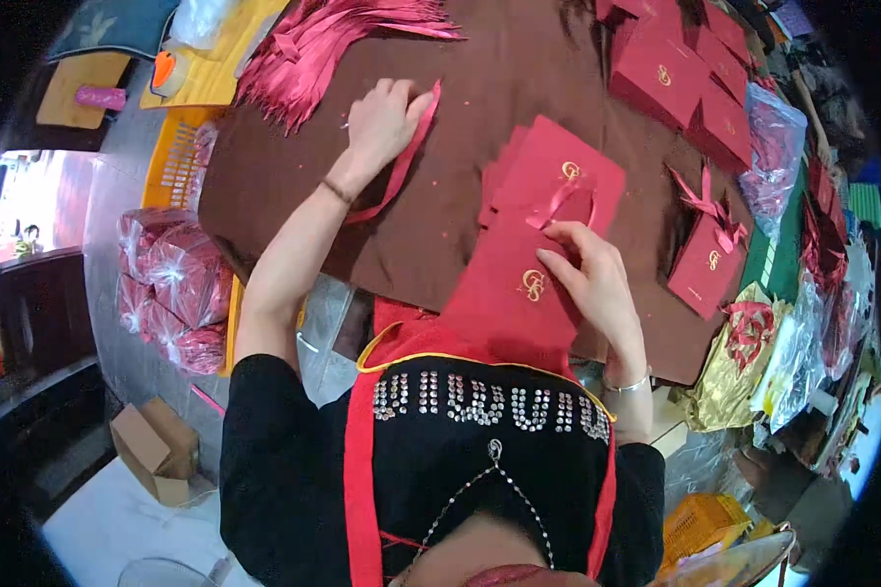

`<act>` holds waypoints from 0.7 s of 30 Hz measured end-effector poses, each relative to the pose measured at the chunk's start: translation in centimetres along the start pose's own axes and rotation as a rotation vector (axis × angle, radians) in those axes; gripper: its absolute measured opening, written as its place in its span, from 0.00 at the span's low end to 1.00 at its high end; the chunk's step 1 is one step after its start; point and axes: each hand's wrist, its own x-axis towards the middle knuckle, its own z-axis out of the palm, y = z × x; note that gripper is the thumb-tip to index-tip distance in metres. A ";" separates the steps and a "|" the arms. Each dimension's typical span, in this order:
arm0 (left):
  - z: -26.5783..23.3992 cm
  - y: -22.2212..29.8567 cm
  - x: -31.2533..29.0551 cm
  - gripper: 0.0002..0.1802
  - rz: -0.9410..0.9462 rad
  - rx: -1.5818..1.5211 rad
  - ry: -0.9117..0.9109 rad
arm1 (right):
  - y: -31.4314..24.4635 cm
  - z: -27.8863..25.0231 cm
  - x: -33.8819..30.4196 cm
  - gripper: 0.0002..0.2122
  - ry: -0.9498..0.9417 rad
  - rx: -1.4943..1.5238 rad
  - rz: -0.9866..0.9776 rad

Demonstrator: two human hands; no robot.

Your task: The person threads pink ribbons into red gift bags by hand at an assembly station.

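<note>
My left hand (384, 119) is closed in a pinch on a narrow red ribbon (401, 168), which trails in a curve down onto the brown tabletop. My right hand (594, 269) curls its fingers at the upper edge of a red paper bag (509, 303) with a gold emblem. A looped ribbon (570, 201) shows just beyond its fingertips. Fingers hide part of the bag, and its lower end lies against my red apron. Behind it, several flat red bags (566, 147) lie fanned in a stack, partly under the loop.
A thick bundle of red ribbons (313, 49) lies at the far left of the brown-covered table (499, 59). Red bags (661, 73) pile up far right, near one bag with tied ribbon (707, 259). Plastic-wrapped red packs (181, 284) and an orange crate (171, 161) stand left.
</note>
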 end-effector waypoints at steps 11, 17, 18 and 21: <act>-0.1 4.6 0.8 0.07 0.009 -0.394 -0.208 | 2.0 -1.0 0.5 0.11 -0.178 0.497 0.310; -4.8 9.1 -4.5 0.07 0.285 -0.743 -0.407 | 2.6 -1.6 1.2 0.14 -0.294 0.429 0.307; -5.0 9.5 -5.2 0.07 0.338 -0.732 -0.430 | 2.4 -1.8 1.3 0.14 -0.298 0.432 0.306; -5.1 10.6 -6.3 0.06 0.399 -0.751 -0.400 | 2.0 -2.0 1.5 0.18 -0.309 0.363 0.252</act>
